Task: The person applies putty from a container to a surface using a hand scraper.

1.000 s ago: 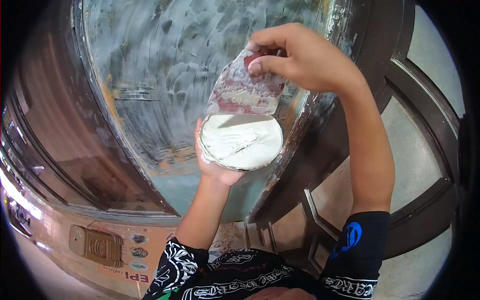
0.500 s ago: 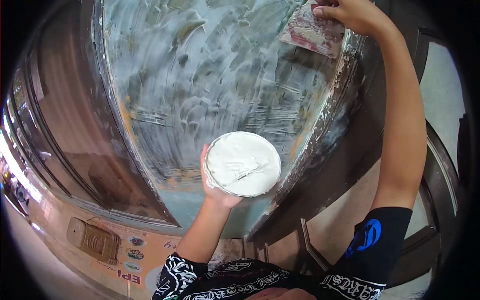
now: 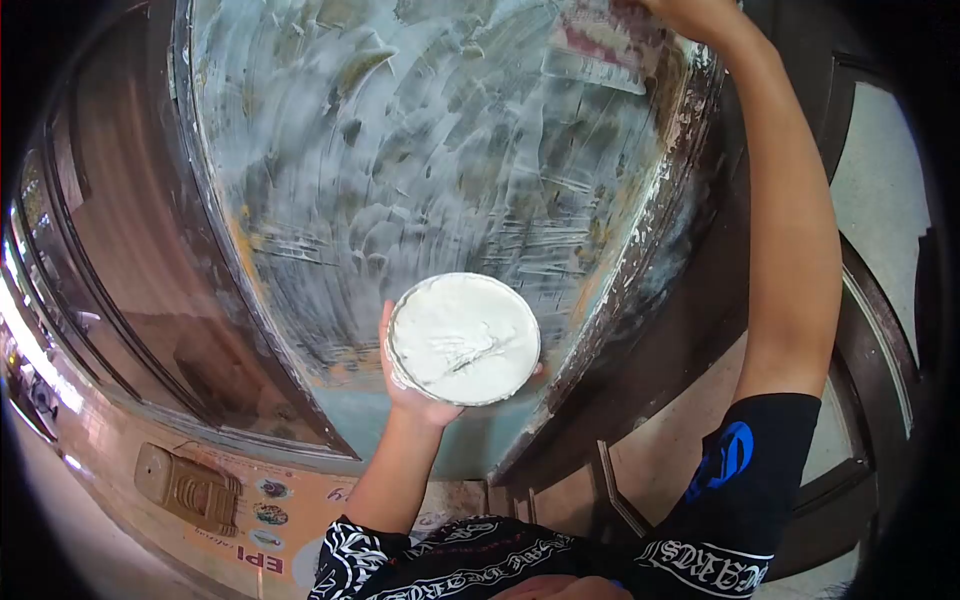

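My left hand [image 3: 408, 392] is closed around a round tub [image 3: 398, 375] from below and the side. White putty [image 3: 465, 335] fills it to the rim, with a groove and ridges in its surface. At the upper right, my right hand [image 3: 700, 14], partly cut off by the frame's top, grips a broad flat putty scraper [image 3: 600, 48] smeared with reddish and white residue. Its blade lies against or very close to the panel [image 3: 430, 150], which carries streaky grey-white smears with orange-brown patches.
Chipped, paint-worn frame edges [image 3: 640, 250] border the panel on the right, dark glossy wood [image 3: 150, 230] on the left. Down at the lower left, a brown plastic jerrycan [image 3: 190, 487] lies on a printed cardboard sheet [image 3: 300, 500]. Dark chair-like bars [image 3: 620, 490] stand lower right.
The scraper has moved up and slightly left across the panel, and my right hand is now more cut off at the top. The view has shifted slightly; my left hand still holds the tub.
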{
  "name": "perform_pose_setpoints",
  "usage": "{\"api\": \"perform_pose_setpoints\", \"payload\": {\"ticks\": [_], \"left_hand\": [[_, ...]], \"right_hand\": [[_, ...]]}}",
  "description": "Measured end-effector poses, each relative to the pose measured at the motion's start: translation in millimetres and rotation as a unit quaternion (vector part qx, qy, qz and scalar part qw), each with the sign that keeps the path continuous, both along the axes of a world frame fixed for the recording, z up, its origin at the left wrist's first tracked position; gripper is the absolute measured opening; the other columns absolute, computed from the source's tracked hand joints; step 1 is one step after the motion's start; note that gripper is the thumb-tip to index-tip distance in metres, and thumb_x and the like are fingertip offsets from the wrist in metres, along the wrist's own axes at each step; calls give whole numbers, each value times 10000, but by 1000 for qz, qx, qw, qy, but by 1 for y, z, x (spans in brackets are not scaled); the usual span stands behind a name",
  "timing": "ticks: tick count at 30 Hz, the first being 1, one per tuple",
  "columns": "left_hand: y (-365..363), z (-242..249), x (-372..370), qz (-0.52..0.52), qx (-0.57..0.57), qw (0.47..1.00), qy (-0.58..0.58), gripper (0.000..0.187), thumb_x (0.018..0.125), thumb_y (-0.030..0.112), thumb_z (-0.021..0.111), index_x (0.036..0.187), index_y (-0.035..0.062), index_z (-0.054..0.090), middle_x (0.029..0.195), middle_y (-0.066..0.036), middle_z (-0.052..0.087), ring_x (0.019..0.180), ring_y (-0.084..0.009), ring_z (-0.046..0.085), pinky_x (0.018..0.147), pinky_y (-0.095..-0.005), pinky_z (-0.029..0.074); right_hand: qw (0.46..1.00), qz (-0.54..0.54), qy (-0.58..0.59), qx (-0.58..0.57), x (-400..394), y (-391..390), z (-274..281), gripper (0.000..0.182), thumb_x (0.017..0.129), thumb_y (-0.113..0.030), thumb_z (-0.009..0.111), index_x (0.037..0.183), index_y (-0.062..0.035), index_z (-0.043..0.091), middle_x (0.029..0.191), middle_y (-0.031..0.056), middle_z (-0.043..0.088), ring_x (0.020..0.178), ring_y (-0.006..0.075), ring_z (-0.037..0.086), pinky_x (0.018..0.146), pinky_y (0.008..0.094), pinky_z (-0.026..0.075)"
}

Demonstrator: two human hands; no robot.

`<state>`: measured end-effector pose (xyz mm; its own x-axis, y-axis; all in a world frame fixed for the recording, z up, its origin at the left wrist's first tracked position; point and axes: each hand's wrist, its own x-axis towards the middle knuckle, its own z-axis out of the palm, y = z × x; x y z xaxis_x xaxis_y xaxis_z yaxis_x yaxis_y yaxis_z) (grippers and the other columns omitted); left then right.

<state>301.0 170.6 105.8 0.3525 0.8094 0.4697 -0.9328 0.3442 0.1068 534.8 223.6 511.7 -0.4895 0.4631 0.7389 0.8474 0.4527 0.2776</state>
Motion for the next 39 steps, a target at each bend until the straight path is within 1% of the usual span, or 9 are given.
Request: {"api": "perform_pose_setpoints", "payload": {"ticks": [1,10,12,17,22,25,33,36,39], "left_hand": [[-1,1,-1,-3,-9,1000,0,770,996,655,349,1459,60,506,1486,-207,507,1330,-436,506,1126,-584,385],[1,-4,-5,36,-51,997,42,768,989,665,346,1434,69,535,1454,-188,546,1305,-429,530,1120,-588,390],[2,-4,-7,33,-44,998,36,770,988,666,347,1438,69,530,1458,-188,542,1306,-430,528,1121,-588,389],[7,-4,-11,29,-12,999,22,783,984,668,341,1458,67,506,1475,-193,525,1318,-433,519,1120,-591,390],[8,-3,-13,2,-15,1000,-16,762,989,654,372,1457,70,511,1505,-206,488,1340,-459,483,1119,-629,367],[8,-3,-14,25,-11,1000,15,755,989,652,371,1453,74,517,1500,-203,494,1336,-452,489,1120,-624,370],[12,-2,-22,66,-41,995,70,776,983,664,347,1450,68,517,1462,-190,538,1305,-429,532,1107,-584,408],[12,-5,-22,64,-44,996,53,769,986,663,348,1443,71,526,1451,-180,551,1296,-420,542,1099,-578,418],[12,-5,-22,71,-79,992,66,761,988,661,350,1434,74,537,1446,-170,560,1292,-413,549,1102,-574,418]], "right_hand": [[995,15,89,-33,-1,-4,6,93,870,-52,727,928,19,739,830,134,753,734,169,690,660,340,530],[997,-25,-68,-5,-2,6,2,142,871,-87,738,981,-2,762,866,142,766,770,188,727,678,343,561],[990,1,115,-84,-1,-7,25,132,907,-83,712,985,11,763,853,114,770,744,185,728,645,335,570],[985,-42,17,-166,-7,-36,23,162,905,-133,750,991,2,773,843,102,770,742,158,718,646,318,567],[994,-68,-78,-42,-9,-17,8,180,872,-139,769,970,12,771,852,109,773,716,162,700,645,332,551],[994,6,101,-39,7,-9,35,181,890,-151,756,934,24,770,829,106,771,681,158,688,591,322,534],[982,-70,-117,-129,3,-1,-3,184,874,-194,782,993,-53,786,827,66,774,708,146,710,658,322,553],[988,-18,136,-66,12,0,19,148,888,-119,752,965,4,779,787,99,763,636,131,694,572,301,539],[990,-46,123,-58,5,-32,24,138,907,-117,736,969,-6,788,781,83,764,635,124,693,573,295,544]]}}
